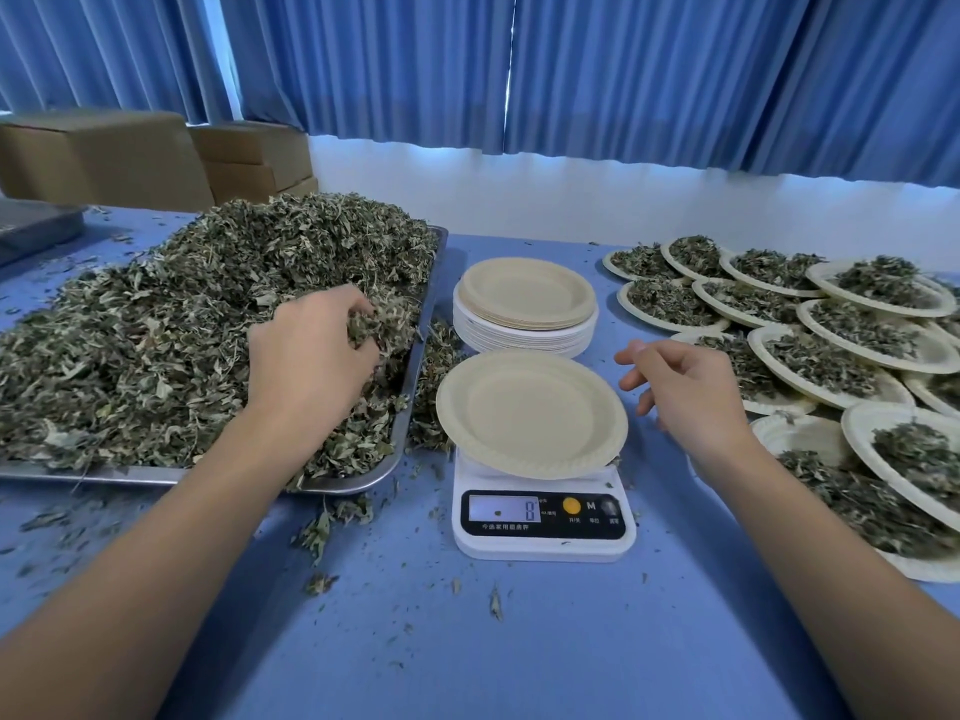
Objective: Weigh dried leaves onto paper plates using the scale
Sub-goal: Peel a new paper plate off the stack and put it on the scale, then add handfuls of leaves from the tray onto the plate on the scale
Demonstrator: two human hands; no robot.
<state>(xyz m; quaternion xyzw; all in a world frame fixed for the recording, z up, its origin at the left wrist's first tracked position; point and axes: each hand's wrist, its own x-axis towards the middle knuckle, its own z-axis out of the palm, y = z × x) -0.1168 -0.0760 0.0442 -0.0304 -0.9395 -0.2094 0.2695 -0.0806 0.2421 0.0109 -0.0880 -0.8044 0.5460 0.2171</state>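
A bare paper plate (530, 413) rests on the small white scale (543, 543), whose display reads 0. A big heap of dried leaves (156, 335) fills a metal tray (410, 407) on the left. My left hand (306, 361) is in the heap at its right side, fingers closed around a clump of leaves. My right hand (685, 392) hovers just right of the plate on the scale, fingers apart and holding nothing. Behind the scale stands a stack of unused paper plates (524, 309).
Several paper plates filled with leaves (831, 345) overlap across the right side of the blue table (519, 641). Loose leaf bits lie scattered around the tray and scale. Cardboard boxes (156, 158) sit at the back left, and blue curtains (623, 70) hang behind.
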